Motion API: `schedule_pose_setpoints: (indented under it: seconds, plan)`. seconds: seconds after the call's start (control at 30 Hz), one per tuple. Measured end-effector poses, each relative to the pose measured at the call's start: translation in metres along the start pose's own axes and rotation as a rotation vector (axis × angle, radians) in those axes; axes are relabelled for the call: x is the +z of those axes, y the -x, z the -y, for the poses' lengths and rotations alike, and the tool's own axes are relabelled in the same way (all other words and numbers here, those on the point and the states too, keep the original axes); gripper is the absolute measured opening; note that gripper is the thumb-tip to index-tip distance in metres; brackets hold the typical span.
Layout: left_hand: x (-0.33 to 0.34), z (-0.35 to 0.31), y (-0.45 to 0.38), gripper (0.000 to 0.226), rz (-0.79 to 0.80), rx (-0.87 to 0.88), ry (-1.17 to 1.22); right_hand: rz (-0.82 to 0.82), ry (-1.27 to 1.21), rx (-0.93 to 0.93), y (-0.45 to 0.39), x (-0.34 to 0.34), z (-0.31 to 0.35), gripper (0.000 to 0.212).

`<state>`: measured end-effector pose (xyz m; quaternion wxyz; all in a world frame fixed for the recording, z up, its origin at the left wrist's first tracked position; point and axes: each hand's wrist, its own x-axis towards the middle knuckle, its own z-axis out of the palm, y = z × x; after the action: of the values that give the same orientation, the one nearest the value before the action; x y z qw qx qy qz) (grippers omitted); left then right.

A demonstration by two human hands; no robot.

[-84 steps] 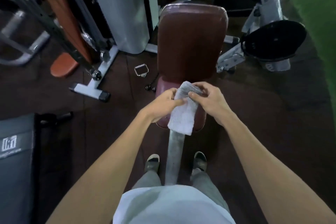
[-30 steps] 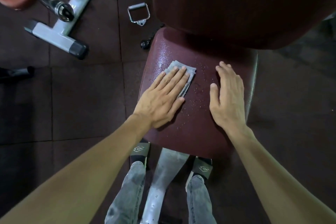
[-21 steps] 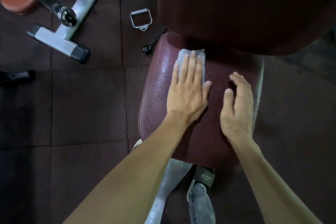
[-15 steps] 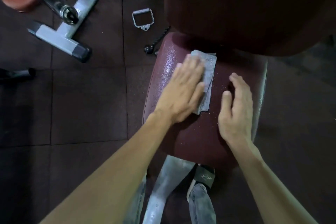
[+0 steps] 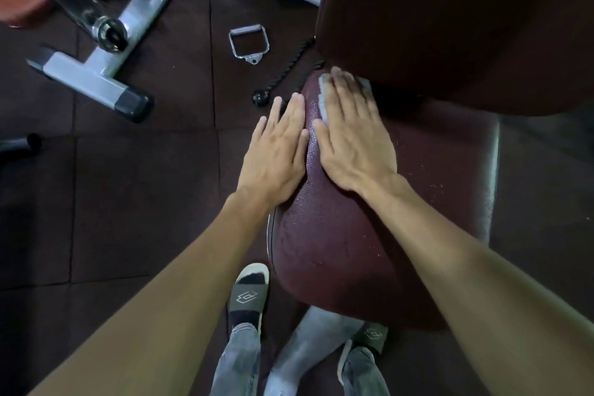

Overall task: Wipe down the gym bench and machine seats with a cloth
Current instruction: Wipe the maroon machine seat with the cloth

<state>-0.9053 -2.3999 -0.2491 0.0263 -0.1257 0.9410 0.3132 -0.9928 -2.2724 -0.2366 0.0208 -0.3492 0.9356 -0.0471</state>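
The dark red machine seat (image 5: 418, 202) lies under both my hands, with its matching backrest (image 5: 450, 26) rising behind it. My right hand (image 5: 353, 138) lies flat on the grey cloth (image 5: 323, 106), pressing it onto the seat's back left corner just below the backrest. Only the cloth's edges show around the fingers. My left hand (image 5: 276, 154) rests flat, fingers straight, on the seat's left edge beside the right hand, and holds nothing. Small droplets speckle the right side of the seat.
On the dark floor tiles to the left lie a metal cable handle (image 5: 249, 45) and a black rope attachment with a ball end (image 5: 260, 96). A white machine foot (image 5: 93, 77) stands further left. My sandalled feet straddle the seat's grey post (image 5: 308, 347).
The cloth has passed from under my left hand to under my right hand and slid to the seat's back left corner. My left hand has moved off to the seat's left edge.
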Motion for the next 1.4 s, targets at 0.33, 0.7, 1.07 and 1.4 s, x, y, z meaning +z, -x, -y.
schedule_pose_setpoints:
  seconds: [0.33,0.7,1.07,1.4]
  plan:
    - [0.003,-0.02,-0.002,0.056,-0.03,-0.037,-0.089,-0.056,-0.096,0.076,0.002,-0.002,-0.016,0.058]
    - [0.023,-0.064,-0.023,0.061,-0.008,0.112,-0.352,0.016,-0.162,0.5,0.144,-0.021,-0.071,0.063]
    - [0.032,-0.062,-0.025,0.061,-0.07,0.097,-0.382,-0.006,-0.122,0.071,0.066,-0.015,-0.083,0.06]
    - [0.031,-0.061,-0.022,0.062,-0.091,0.116,-0.37,-0.107,-0.082,0.431,0.073,-0.013,-0.111,0.062]
